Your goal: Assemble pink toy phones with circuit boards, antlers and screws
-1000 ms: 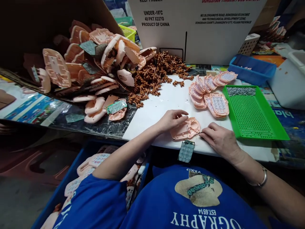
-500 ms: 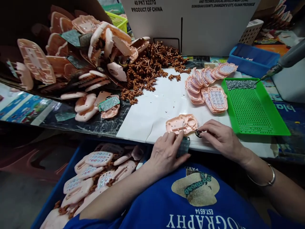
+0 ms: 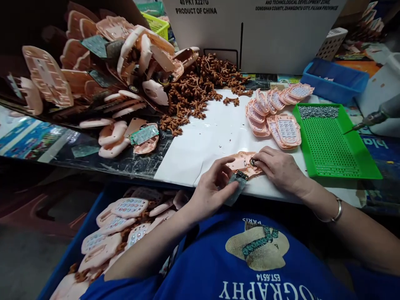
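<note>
A pink plastic phone shell (image 3: 242, 160) lies face down on the white sheet (image 3: 215, 133) at the table's near edge. My left hand (image 3: 212, 187) is closed on a small green circuit board (image 3: 236, 183), holding it against the shell's near side. My right hand (image 3: 278, 168) rests on the shell's right end, its fingertips pinched on a small dark round part (image 3: 252, 162). A silver bangle sits on my right wrist.
A stack of finished keypad shells (image 3: 275, 118) lies beside a green perforated tray (image 3: 331, 146) with screws at its far end. A hanging screwdriver tip (image 3: 370, 120) points over the tray. Brown rubber pieces (image 3: 200, 89) and pink shells (image 3: 118, 62) spill from a box at left. A blue bin (image 3: 118, 225) of shells sits below.
My left hand left the shell, dropped to the circuit board at the table edge, took hold of it and lifted it to the shell. My right hand shifted onto the shell with the dark part.
</note>
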A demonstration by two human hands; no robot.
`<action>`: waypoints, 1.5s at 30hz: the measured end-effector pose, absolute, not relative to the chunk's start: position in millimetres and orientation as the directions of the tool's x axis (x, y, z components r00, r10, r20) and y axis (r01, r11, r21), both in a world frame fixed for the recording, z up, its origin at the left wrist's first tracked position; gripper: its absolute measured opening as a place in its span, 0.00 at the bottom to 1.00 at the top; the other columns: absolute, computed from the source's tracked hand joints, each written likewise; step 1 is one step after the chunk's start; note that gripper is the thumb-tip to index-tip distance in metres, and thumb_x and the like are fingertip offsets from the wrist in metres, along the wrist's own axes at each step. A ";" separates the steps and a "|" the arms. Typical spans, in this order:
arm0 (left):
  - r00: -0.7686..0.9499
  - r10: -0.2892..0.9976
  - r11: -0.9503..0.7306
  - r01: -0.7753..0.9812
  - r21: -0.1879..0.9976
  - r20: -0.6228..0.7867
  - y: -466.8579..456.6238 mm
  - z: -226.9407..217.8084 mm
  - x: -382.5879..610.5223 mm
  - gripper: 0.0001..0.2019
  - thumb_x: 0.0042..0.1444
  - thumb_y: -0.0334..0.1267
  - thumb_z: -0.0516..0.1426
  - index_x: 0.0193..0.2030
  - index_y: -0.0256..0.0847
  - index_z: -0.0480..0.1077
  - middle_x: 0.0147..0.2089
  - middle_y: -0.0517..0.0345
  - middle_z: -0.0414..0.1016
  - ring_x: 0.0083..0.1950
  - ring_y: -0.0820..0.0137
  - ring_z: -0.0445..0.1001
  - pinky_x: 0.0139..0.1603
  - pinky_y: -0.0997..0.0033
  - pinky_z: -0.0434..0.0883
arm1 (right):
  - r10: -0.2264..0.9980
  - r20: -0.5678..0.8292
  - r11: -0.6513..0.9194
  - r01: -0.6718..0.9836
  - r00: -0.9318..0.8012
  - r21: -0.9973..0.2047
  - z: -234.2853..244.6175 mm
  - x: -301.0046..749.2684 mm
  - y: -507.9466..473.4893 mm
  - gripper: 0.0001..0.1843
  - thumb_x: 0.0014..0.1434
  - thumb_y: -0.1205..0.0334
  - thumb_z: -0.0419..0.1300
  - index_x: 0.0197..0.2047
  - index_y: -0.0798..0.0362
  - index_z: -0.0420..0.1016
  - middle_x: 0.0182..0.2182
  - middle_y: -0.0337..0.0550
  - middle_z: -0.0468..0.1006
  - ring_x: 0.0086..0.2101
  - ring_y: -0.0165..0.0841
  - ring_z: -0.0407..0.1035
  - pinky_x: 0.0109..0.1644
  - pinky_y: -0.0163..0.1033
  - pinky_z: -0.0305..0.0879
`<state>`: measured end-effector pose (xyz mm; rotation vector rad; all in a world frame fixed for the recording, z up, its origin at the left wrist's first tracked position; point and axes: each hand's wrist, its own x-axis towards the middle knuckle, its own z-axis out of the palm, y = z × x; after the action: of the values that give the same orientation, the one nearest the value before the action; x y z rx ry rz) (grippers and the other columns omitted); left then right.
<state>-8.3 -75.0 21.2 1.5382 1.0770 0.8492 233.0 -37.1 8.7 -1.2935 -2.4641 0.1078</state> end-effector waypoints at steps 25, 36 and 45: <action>0.308 0.944 0.156 -0.090 0.984 -0.121 -47.1 21.7 -4.7 0.27 0.55 0.45 0.67 0.58 0.44 0.64 0.41 0.63 0.67 0.29 0.81 0.66 0.29 0.79 0.62 | 0.636 0.486 0.742 0.649 -0.599 -0.170 29.4 235.1 -49.0 0.08 0.66 0.70 0.58 0.47 0.59 0.76 0.32 0.47 0.78 0.31 0.33 0.73 0.35 0.37 0.68; 0.371 0.905 0.325 -0.283 0.902 -0.209 -48.6 19.2 12.2 0.24 0.55 0.42 0.68 0.54 0.43 0.64 0.38 0.63 0.72 0.35 0.76 0.73 0.35 0.79 0.70 | 0.561 0.625 0.825 0.434 -0.543 -0.363 4.8 219.9 -75.1 0.20 0.66 0.72 0.55 0.61 0.55 0.68 0.37 0.49 0.83 0.36 0.34 0.79 0.40 0.38 0.76; 0.386 0.883 0.417 -0.386 0.823 -0.266 -45.1 23.1 25.7 0.31 0.49 0.40 0.71 0.54 0.40 0.61 0.37 0.61 0.77 0.33 0.73 0.77 0.30 0.76 0.78 | 0.982 0.145 0.137 -0.074 -0.122 -0.988 0.4 208.2 -87.5 0.37 0.58 0.65 0.68 0.65 0.37 0.59 0.54 0.40 0.77 0.51 0.31 0.77 0.55 0.37 0.76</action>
<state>25.7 -45.1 23.1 0.7447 0.7924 0.9105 208.2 -87.5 0.4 -0.9934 -1.3161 1.2241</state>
